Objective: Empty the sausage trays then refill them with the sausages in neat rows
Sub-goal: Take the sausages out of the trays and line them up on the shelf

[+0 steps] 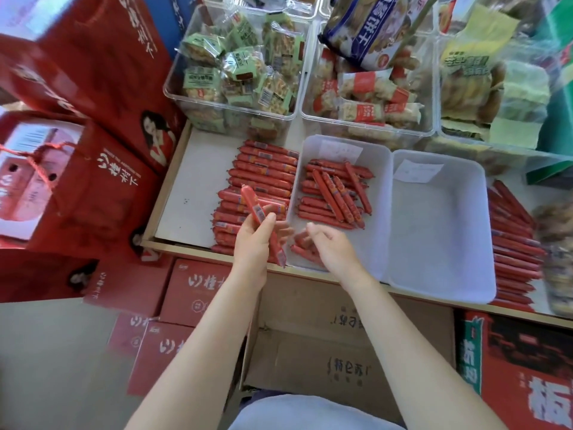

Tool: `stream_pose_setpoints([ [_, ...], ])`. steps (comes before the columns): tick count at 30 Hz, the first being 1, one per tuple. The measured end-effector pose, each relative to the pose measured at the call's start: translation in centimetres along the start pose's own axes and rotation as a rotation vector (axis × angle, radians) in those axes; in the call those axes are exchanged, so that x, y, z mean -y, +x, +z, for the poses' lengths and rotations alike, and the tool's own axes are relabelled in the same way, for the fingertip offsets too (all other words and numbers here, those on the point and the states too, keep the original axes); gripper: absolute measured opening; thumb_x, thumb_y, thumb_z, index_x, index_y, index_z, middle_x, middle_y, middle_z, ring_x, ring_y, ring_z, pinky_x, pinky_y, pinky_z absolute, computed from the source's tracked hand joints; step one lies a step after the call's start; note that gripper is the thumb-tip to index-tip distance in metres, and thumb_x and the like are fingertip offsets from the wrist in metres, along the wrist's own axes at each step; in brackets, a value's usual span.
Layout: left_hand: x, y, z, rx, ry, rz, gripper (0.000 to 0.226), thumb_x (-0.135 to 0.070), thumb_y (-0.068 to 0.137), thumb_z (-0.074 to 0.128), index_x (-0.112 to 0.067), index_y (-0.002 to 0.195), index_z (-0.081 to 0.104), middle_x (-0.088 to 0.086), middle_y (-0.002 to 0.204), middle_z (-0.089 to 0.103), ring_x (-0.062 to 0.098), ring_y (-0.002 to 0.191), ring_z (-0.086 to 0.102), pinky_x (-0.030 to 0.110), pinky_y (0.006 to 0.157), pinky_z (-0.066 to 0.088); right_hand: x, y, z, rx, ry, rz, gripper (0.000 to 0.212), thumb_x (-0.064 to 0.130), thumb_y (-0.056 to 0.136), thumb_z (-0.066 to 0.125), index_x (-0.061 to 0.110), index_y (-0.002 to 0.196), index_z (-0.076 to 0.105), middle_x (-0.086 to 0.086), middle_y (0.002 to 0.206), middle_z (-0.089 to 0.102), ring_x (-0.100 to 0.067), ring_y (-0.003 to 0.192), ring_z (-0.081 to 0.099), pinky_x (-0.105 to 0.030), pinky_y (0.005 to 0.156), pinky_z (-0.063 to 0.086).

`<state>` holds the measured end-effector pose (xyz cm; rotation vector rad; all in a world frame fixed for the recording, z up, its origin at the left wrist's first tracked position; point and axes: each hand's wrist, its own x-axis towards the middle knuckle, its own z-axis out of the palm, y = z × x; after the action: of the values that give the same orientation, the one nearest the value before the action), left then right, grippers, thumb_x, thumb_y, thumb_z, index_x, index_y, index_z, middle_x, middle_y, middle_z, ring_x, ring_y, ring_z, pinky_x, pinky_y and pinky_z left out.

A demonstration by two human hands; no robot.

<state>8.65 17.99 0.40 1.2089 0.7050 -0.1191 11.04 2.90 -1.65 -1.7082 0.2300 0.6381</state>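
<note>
Two white plastic trays stand side by side on the shelf. The left tray (379, 193) holds rows of red sausages with several loose ones (336, 193) lying crosswise on top. The right tray (440, 225) holds no sausages, only a paper label at its far end. My left hand (252, 240) grips a red sausage (252, 203) upright over the tray's near left corner. My right hand (333, 246) reaches into the left tray's near end, its fingers curled on a few sausages (299, 243). A pile of sausages (260, 178) lies on the shelf left of the trays.
More sausages (511, 243) are stacked right of the trays. Clear bins of wrapped snacks (242, 69) stand behind. Red gift boxes (93, 169) crowd the left, cardboard cartons (325, 352) sit below the shelf's wooden front edge (192, 248).
</note>
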Motion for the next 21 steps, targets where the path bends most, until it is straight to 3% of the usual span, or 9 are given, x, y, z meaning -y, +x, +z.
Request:
stream_pose_setpoints([
  [2, -0.4, 1.3, -1.7, -0.045, 0.241, 0.072, 0.008, -0.023, 0.100, 0.057, -0.025, 0.107, 0.061, 0.001, 0.084, 0.069, 0.023, 0.082, 0.067, 0.038, 0.071, 0.055, -0.8, 1.0, -1.4, -0.113, -0.249, 0.060, 0.031, 0.032, 0.102, 0.046, 0.010, 0.112, 0.066, -0.007, 0.102, 0.069, -0.007, 0.092, 0.063, -0.025, 0.076, 0.047],
  [4, -1.2, 3.3, -2.9, -0.042, 0.479, 0.111, 0.012, -0.032, 0.100, 0.054, -0.033, 0.110, 0.059, -0.005, 0.093, 0.067, 0.020, 0.092, 0.066, 0.040, 0.083, 0.055, -2.3, 2.0, -2.8, -0.101, -0.470, 0.163, 0.041, 0.040, 0.101, 0.046, 0.017, 0.135, 0.050, -0.007, 0.132, 0.059, -0.020, 0.117, 0.056, -0.031, 0.089, 0.042],
  [6, -2.2, 5.7, -3.2, -0.033, 0.682, 0.167, 0.025, -0.049, 0.098, 0.044, -0.040, 0.118, 0.056, -0.006, 0.104, 0.066, 0.020, 0.104, 0.062, 0.046, 0.095, 0.049, -3.1, 2.8, -3.4, -0.040, -0.517, 0.257, 0.062, 0.053, 0.100, 0.040, 0.022, 0.152, 0.028, -0.008, 0.152, 0.041, -0.028, 0.136, 0.043, -0.039, 0.107, 0.035],
  [9, -3.1, 9.4, -2.6, -0.080, 1.205, 0.295, 0.047, -0.057, 0.100, 0.025, -0.038, 0.135, 0.050, 0.007, 0.124, 0.059, 0.031, 0.121, 0.049, 0.050, 0.106, 0.033, -2.8, 3.4, -3.6, 0.015, -0.481, 0.301, 0.076, 0.070, 0.095, 0.026, 0.028, 0.157, 0.011, -0.004, 0.160, 0.029, -0.030, 0.144, 0.032, -0.046, 0.116, 0.025],
  [13, -3.1, 11.5, -1.1, -0.031, 1.583, 0.419, 0.040, -0.050, 0.104, 0.031, -0.035, 0.135, 0.051, 0.013, 0.129, 0.046, 0.032, 0.127, 0.036, 0.051, 0.117, 0.011, -2.9, 3.1, -3.6, 0.084, -0.522, 0.328, 0.088, 0.084, 0.084, 0.019, 0.035, 0.157, 0.010, -0.001, 0.161, 0.027, -0.029, 0.146, 0.029, -0.050, 0.118, 0.022],
  [15, -1.9, 12.1, -0.8, 0.048, 1.707, 0.419, 0.041, -0.045, 0.105, 0.030, -0.035, 0.142, 0.045, 0.014, 0.146, 0.037, 0.031, 0.141, 0.025, 0.055, 0.121, -0.002, -3.3, 3.0, -3.7, 0.098, -0.504, 0.350, 0.094, 0.089, 0.078, 0.018, 0.037, 0.156, 0.011, 0.001, 0.163, 0.023, -0.027, 0.147, 0.026, -0.051, 0.119, 0.020],
  [17, -0.3, 12.2, -0.9, 0.141, 1.769, 0.352, 0.049, -0.045, 0.106, 0.023, -0.035, 0.154, 0.029, 0.009, 0.163, 0.020, 0.028, 0.151, 0.008, 0.054, 0.121, -0.006, -3.3, 3.1, -3.7, 0.096, -0.478, 0.359, 0.095, 0.090, 0.076, 0.018, 0.038, 0.156, 0.014, 0.002, 0.163, 0.023, -0.026, 0.148, 0.025, -0.051, 0.119, 0.020],
  [21, 1.5, 12.0, -1.5, 0.194, 1.748, 0.337, 0.057, -0.052, 0.105, 0.015, -0.034, 0.159, 0.012, 0.001, 0.168, 0.004, 0.024, 0.154, -0.006, 0.052, 0.121, -0.008, -3.3, 3.4, -3.8, 0.114, -0.527, 0.335, 0.079, 0.077, 0.091, 0.018, 0.030, 0.154, 0.026, -0.001, 0.160, 0.030, -0.025, 0.145, 0.031, -0.047, 0.115, 0.026],
])
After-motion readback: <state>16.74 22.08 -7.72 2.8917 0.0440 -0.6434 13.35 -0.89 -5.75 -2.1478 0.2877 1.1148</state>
